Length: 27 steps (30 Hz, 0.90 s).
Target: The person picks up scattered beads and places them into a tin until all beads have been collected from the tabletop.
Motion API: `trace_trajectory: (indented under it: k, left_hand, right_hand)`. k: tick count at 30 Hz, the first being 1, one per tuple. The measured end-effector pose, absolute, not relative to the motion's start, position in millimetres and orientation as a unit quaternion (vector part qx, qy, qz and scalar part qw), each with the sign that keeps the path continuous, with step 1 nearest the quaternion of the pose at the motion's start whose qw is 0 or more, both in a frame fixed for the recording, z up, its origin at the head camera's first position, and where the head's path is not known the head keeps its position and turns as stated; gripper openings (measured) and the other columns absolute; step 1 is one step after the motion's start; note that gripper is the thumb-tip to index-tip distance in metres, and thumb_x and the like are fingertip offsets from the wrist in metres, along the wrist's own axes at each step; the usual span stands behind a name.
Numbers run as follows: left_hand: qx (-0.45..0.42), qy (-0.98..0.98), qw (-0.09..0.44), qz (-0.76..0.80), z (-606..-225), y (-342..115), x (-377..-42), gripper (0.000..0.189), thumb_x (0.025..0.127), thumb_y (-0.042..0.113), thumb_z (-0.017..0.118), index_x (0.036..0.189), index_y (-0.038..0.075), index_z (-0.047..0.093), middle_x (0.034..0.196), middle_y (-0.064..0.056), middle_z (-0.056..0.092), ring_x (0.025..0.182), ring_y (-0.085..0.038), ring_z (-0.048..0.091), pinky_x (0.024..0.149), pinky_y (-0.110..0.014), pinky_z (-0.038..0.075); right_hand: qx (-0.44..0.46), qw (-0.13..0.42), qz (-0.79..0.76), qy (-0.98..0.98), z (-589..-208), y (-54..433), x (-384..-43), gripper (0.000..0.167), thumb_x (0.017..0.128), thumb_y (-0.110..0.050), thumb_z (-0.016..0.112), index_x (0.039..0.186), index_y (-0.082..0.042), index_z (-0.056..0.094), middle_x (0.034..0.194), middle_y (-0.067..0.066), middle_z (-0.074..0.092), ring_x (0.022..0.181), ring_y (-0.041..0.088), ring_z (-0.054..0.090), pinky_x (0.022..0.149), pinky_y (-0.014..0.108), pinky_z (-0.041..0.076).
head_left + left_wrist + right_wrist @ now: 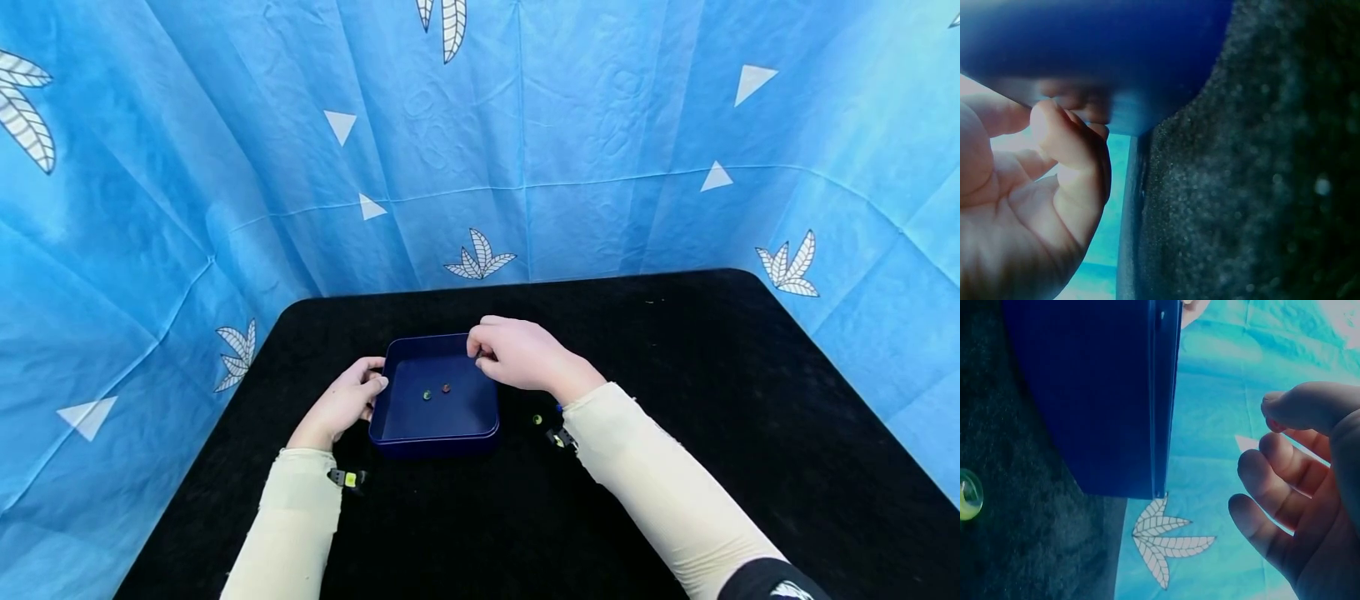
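Note:
A shallow, square dark blue box stands on the table, its inside facing up. My left hand grips its left side, thumb at the rim and fingers bent against the outer wall; the left wrist view shows the fingers at that wall. Inside the box lie a green marble and a reddish marble. Above the box's far right corner is my right hand, fingers curled. Thumb and index fingertips come together in the right wrist view, but whether anything sits between them cannot be made out.
A yellow-green marble lies on the black tabletop, right of the box. Close to the right wrist a small blue thing shows, partly hidden. A blue patterned curtain hangs behind the table and along its sides.

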State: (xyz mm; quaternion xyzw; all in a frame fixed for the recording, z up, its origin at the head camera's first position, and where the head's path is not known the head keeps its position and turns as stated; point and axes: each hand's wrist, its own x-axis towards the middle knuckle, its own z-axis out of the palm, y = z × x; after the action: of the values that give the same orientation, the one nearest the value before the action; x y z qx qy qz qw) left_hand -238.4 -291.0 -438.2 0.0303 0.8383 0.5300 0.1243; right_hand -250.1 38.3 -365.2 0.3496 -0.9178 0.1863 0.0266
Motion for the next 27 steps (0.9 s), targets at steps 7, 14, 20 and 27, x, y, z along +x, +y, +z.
trace_trajectory:
  k: [7,14,20,27]
  left_hand:
    - [0.028,0.837,0.129,0.531,-435.0,-290.7,-236.9,0.048,0.106,0.017,0.047,0.150,0.002,0.036,0.119,-0.024,0.048,0.084,-0.033,0.057,0.064,-0.039,0.055]
    - [0.027,0.835,0.131,0.534,-435.3,-289.1,-236.6,0.048,0.106,0.017,0.048,0.150,0.002,0.036,0.120,-0.023,0.049,0.083,-0.031,0.058,0.064,-0.039,0.055]
    - [0.024,0.837,0.126,0.532,-435.5,-289.4,-236.9,0.046,0.106,0.016,0.047,0.149,0.003,0.037,0.118,-0.022,0.050,0.081,-0.029,0.057,0.063,-0.039,0.055]
    - [0.023,0.840,0.124,0.528,-435.1,-290.0,-237.9,0.046,0.106,0.017,0.048,0.148,0.004,0.039,0.117,-0.021,0.051,0.083,-0.031,0.057,0.064,-0.038,0.054]
  right_hand:
    - [0.363,0.026,0.183,-0.913,-367.7,26.6,-253.2,0.016,0.096,-0.015,0.060,0.103,-0.029,0.066,0.099,-0.012,0.053,0.079,0.005,0.053,0.074,0.025,0.047]
    - [0.390,0.030,0.191,-0.900,-365.8,10.8,-256.5,0.017,0.095,-0.015,0.060,0.103,-0.028,0.067,0.099,-0.012,0.053,0.077,0.005,0.054,0.071,0.024,0.047]
    - [0.400,0.036,0.190,-0.896,-358.5,-1.1,-259.9,0.016,0.095,-0.014,0.060,0.104,-0.026,0.067,0.099,-0.010,0.055,0.075,0.002,0.056,0.070,0.024,0.048]
    - [0.401,0.041,0.168,-0.899,-352.1,-9.4,-263.6,0.017,0.097,-0.016,0.058,0.107,-0.027,0.067,0.100,-0.013,0.053,0.075,0.004,0.054,0.069,0.023,0.047]
